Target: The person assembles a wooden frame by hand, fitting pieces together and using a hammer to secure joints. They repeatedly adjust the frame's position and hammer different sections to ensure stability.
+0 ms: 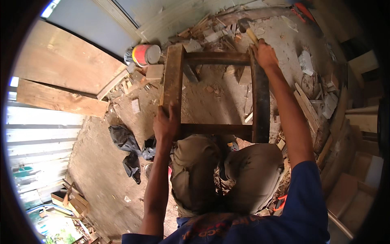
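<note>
A dark wooden frame (174,77) of two long side pieces and two crossbars stands in front of my knees. My left hand (166,125) is wrapped round the near part of its left side piece. My right hand (265,55) grips the wooden handle of a hammer (252,35) at the far right corner of the frame. The hammer's dark head points up and away, apart from the wood. My right wrist passes close beside the frame's right side piece (260,101).
Wood scraps and rubble (215,34) line the far wall. A paint can (147,55) lies by leaning plywood boards (65,65) at left. A black cloth or bag (124,138) rests on the dirt floor (97,162). Offcuts and broken pieces (306,63) lie at right.
</note>
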`<state>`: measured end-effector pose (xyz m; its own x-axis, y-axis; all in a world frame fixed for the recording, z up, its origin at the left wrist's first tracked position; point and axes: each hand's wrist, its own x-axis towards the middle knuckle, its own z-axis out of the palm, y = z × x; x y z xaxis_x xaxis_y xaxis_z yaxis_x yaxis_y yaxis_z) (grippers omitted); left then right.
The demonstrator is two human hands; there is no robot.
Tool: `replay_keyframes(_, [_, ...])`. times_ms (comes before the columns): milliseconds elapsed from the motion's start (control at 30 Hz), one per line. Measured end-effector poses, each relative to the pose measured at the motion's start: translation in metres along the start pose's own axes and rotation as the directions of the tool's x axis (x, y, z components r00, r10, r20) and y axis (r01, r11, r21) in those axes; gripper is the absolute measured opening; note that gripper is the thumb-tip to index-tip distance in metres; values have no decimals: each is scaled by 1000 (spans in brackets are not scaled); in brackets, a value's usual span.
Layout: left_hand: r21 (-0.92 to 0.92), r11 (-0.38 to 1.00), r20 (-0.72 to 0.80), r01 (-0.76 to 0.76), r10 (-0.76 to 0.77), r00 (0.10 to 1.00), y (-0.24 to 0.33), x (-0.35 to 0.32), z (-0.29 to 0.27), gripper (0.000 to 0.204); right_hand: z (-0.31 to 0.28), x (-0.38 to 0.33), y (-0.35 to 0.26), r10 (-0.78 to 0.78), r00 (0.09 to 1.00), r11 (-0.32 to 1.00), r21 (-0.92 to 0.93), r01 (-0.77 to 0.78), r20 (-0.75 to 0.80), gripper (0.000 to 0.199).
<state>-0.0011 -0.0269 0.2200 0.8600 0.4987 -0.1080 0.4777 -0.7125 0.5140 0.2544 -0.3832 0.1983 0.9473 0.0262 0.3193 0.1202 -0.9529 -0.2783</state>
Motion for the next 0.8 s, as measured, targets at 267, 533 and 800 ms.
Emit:
replay_keyframes(267, [-267, 960, 7, -82, 87, 996, -12, 6, 0, 59, -11, 6, 6, -80, 996, 987, -141, 74, -33, 41])
replay_keyframes(533, [-234, 967, -26, -95, 92, 995, -23, 0, -4, 56, 1, 13, -2, -2, 999, 992, -125, 8, 43, 46])
replay_keyframes(800, [-12, 996, 45, -85, 86, 995, -13, 13, 6, 60, -6, 13, -2, 48, 999, 999, 24, -48, 3, 42])
